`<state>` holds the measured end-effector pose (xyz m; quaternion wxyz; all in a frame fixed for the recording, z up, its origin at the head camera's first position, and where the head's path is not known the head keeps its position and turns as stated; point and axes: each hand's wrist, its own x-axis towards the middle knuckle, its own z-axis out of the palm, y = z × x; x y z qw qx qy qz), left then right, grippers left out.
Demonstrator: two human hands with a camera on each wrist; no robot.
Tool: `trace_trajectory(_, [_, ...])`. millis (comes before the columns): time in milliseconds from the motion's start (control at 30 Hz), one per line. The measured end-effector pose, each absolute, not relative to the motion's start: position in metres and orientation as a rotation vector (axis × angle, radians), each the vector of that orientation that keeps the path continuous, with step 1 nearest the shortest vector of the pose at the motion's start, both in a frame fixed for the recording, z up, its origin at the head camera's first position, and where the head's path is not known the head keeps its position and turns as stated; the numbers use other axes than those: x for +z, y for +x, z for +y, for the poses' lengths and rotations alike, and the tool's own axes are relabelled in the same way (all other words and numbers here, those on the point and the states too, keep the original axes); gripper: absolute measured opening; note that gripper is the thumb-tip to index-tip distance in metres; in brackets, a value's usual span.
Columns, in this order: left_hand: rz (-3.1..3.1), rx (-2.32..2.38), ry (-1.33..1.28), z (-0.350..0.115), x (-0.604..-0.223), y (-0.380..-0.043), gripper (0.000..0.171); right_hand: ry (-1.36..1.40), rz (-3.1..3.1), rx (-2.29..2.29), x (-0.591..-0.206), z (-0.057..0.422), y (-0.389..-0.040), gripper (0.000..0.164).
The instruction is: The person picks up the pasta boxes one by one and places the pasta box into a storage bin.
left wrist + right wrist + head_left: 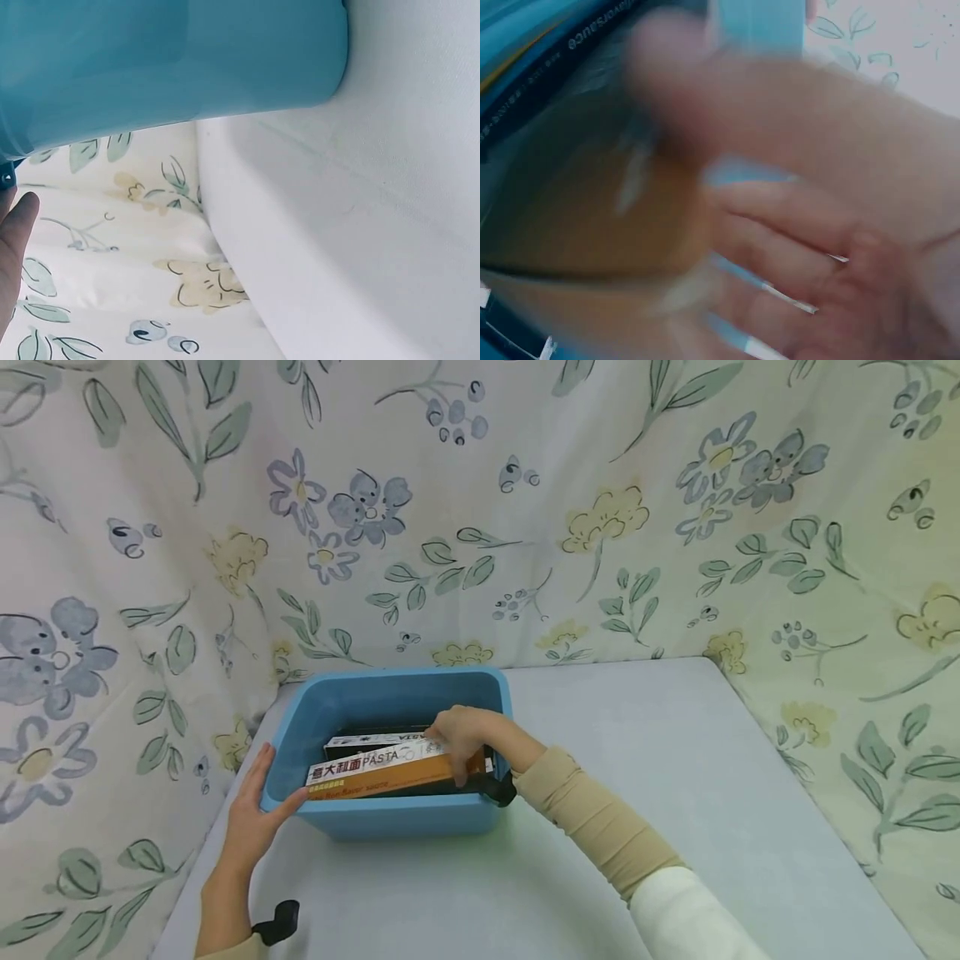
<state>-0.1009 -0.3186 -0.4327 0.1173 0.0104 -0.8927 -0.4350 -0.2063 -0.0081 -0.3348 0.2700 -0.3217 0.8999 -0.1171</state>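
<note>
A blue plastic bin (412,821) stands on the table with pasta boxes inside. My right hand (467,735) reaches in and pinches an orange and white pasta box (375,766) near its right end, thumb on the near side. That box lies slanted, its left end at the bin's front left corner. In the right wrist view the thumb and the box (592,217) are blurred. Behind it sits another pasta box (352,742), dark with a white strip. My left hand (251,814) rests at the bin's left front corner, fingers straight and thumb spread over the rim.
The white table (600,718) runs out to the right of the bin and toward me. A floral curtain (480,527) hangs along the back and both sides, close behind the bin and by my left hand.
</note>
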Motion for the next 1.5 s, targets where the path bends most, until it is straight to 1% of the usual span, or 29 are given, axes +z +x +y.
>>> trace_trajectory(200, [-2.622, -1.271, 0.037, -0.316, -0.435, -0.102, 0.088, -0.875, 2.389, -0.465, -0.333, 0.010, -0.208, 0.070])
trace_trajectory(367, [-2.627, -1.249, 0.019, -0.314, -0.435, -0.105, 0.087, -0.889, 2.440, -0.653, -0.323, 0.057, -0.206, 0.066])
trace_trajectory(467, [-2.644, -1.231, 0.006, -0.313, -0.435, -0.109, 0.087, -0.814, 2.549, -0.836, -0.323, 0.096, -0.203, 0.072])
trace_trajectory(633, [-2.687, -1.197, 0.009, -0.315, -0.432, -0.111, 0.089, -0.573, 2.803, -1.089, -0.335, 0.153, -0.190, 0.092])
trace_trajectory(700, [-2.701, -1.188, 0.015, -0.316, -0.431, -0.110, 0.090, -0.492, 2.877, -1.140, -0.342, 0.173, -0.183, 0.098])
trace_trajectory(800, [-2.717, -1.183, 0.020, -0.316, -0.430, -0.109, 0.090, -0.397, 2.980, -1.184, -0.353, 0.200, -0.171, 0.099])
trace_trajectory(900, [-2.750, -1.169, 0.022, -0.318, -0.427, -0.108, 0.090, -0.303, 3.079, -1.213, -0.365, 0.220, -0.158, 0.095])
trace_trajectory(1067, [-2.810, -1.101, 0.028, -0.323, -0.423, -0.107, 0.092, -0.093, 3.192, -1.269, -0.382, 0.240, -0.138, 0.090])
trace_trajectory(1200, [-2.855, -0.974, 0.050, -0.323, -0.416, -0.111, 0.093, 0.017, 3.296, -1.267, -0.389, 0.247, -0.130, 0.089])
trace_trajectory(1367, [-2.838, -0.756, 0.095, -0.314, -0.404, -0.116, 0.097, 0.049, 3.376, -1.131, -0.391, 0.249, -0.129, 0.089])
trace_trajectory(1500, [-2.783, -0.550, 0.013, -0.302, -0.394, -0.120, 0.097, 0.060, 3.412, -1.021, -0.394, 0.247, -0.131, 0.093])
